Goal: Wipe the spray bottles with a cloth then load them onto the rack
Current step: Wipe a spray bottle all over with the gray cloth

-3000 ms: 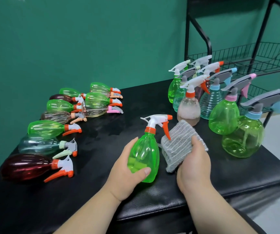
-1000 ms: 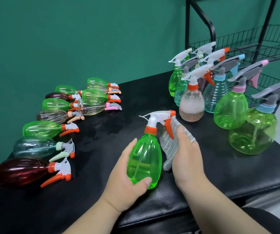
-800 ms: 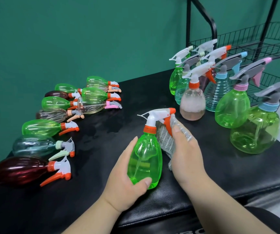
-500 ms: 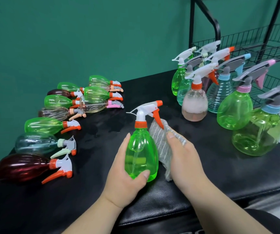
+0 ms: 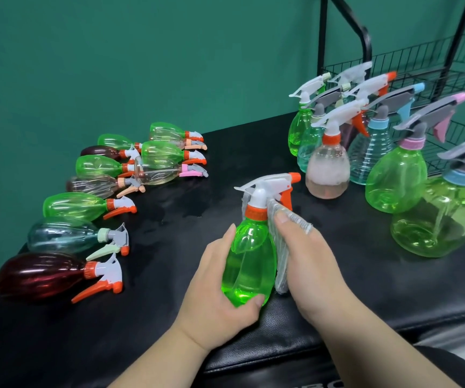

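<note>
The left hand [image 5: 211, 298], fingers curled round it, grips the bottle [image 5: 249, 264] at the table [image 5: 169, 225] front. The right hand [image 5: 307, 264], fingers together, holds the cloth [image 5: 281, 256] to its right side. Left of it are lying bottles [image 5: 77, 205]; right, standing bottles [image 5: 393, 180] (wiped or not, unclear). Beyond, the rack [image 5: 435, 56] shows none loaded.

We count nineteen spray bottles in all: ten lying bottles [image 5: 74, 205] on the left of the one table [image 5: 225, 163], eight standing bottles [image 5: 328, 169] on its right, and one green bottle [image 5: 249, 264] upright in front. Of the ten lying, five are green, two dark red and three clear or pale. We also count one cloth [image 5: 281, 270], one rack [image 5: 322, 37] and two hands, a left hand [image 5: 214, 292] and a right hand [image 5: 307, 264].
</note>
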